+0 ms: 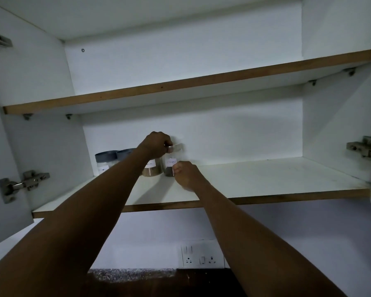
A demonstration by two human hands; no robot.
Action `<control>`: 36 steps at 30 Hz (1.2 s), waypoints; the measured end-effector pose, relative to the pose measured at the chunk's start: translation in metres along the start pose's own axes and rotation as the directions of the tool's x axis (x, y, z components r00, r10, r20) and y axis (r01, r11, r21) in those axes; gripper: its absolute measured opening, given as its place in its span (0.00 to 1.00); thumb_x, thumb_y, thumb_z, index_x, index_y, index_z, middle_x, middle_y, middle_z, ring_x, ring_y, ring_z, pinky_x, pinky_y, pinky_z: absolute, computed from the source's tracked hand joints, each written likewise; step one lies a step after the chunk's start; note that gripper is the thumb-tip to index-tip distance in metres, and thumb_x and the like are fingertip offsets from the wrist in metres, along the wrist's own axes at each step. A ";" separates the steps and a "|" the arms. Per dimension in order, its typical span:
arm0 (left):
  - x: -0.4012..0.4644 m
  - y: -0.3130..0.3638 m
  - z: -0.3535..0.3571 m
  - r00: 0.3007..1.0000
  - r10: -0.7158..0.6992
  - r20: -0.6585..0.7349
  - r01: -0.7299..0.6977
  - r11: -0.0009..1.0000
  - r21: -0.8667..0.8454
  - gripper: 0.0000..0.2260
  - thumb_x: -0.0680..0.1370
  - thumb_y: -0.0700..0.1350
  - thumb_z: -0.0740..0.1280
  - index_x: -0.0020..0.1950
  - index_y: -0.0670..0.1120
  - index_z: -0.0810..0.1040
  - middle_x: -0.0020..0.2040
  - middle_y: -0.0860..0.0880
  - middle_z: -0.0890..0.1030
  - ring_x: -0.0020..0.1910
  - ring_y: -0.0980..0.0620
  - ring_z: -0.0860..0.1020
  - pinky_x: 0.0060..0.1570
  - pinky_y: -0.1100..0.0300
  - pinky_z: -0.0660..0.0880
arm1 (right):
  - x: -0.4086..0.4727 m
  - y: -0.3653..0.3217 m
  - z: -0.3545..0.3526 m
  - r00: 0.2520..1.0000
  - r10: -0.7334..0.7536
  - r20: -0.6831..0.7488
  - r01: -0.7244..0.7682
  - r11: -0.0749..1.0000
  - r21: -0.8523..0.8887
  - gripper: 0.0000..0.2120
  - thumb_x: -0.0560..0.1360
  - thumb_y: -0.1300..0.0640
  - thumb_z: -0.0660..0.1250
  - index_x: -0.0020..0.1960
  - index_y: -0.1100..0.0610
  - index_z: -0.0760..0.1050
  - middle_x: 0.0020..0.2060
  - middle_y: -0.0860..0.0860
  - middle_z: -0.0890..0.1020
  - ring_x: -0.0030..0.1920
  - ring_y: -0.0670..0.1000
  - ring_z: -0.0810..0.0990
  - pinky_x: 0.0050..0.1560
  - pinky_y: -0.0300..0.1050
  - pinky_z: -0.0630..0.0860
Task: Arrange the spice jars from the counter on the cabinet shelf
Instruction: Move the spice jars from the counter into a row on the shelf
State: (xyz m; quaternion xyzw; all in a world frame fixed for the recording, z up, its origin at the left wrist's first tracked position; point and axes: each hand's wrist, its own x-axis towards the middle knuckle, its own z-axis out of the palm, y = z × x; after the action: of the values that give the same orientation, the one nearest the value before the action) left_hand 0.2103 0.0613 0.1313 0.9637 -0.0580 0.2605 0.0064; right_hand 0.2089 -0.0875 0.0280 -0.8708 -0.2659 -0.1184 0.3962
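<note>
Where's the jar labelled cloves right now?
The cloves jar stands on the lower cabinet shelf, rightmost in a row of jars, next to a jar of brown spice. The left hand holds its top, the right hand its base.

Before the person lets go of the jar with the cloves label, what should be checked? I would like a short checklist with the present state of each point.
1. Cloves jar stands upright on the lower shelf: ok.
2. Its label faces the front and can be read: ok.
3. It stands in the row, right of the brown spice jar: ok; whether the two touch, cannot tell.
4. Lid is fully closed: cannot tell, the left hand covers the top.
5. The grip of the right hand steadies the lower part of the jar: ok.
6. Free shelf space remains to the right for more jars: ok.
</note>
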 end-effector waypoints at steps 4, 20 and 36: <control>0.002 0.000 0.002 1.000 -0.027 -0.012 0.027 1.000 -0.006 0.10 0.78 0.45 0.73 0.58 0.44 0.85 0.57 0.45 0.86 0.59 0.44 0.81 0.59 0.53 0.77 | 0.002 -0.001 0.002 0.999 0.019 0.045 -0.018 0.999 -0.034 0.16 0.83 0.56 0.61 0.66 0.60 0.78 0.64 0.60 0.81 0.64 0.62 0.80 0.67 0.55 0.76; 0.004 -0.006 0.007 0.998 -0.069 -0.015 0.070 0.996 0.052 0.13 0.80 0.47 0.70 0.63 0.45 0.82 0.61 0.45 0.83 0.63 0.43 0.79 0.64 0.47 0.77 | -0.002 -0.004 0.002 0.997 0.032 0.066 -0.028 0.997 -0.069 0.15 0.81 0.60 0.61 0.65 0.63 0.77 0.64 0.60 0.81 0.64 0.62 0.79 0.66 0.54 0.77; 0.009 -0.014 0.017 0.997 -0.061 -0.050 0.063 0.997 0.034 0.10 0.79 0.42 0.70 0.60 0.43 0.82 0.60 0.44 0.84 0.61 0.42 0.79 0.61 0.50 0.76 | -0.002 -0.010 -0.001 0.969 0.175 0.176 -0.150 0.977 -0.150 0.19 0.82 0.53 0.57 0.69 0.57 0.74 0.67 0.59 0.78 0.68 0.63 0.75 0.71 0.57 0.73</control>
State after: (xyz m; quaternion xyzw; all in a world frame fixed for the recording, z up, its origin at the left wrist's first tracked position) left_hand 0.2281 0.0734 0.1214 0.9584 -0.0232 0.2846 -0.0015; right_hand 0.2017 -0.0833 0.0346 -0.9219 -0.2211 -0.0203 0.3176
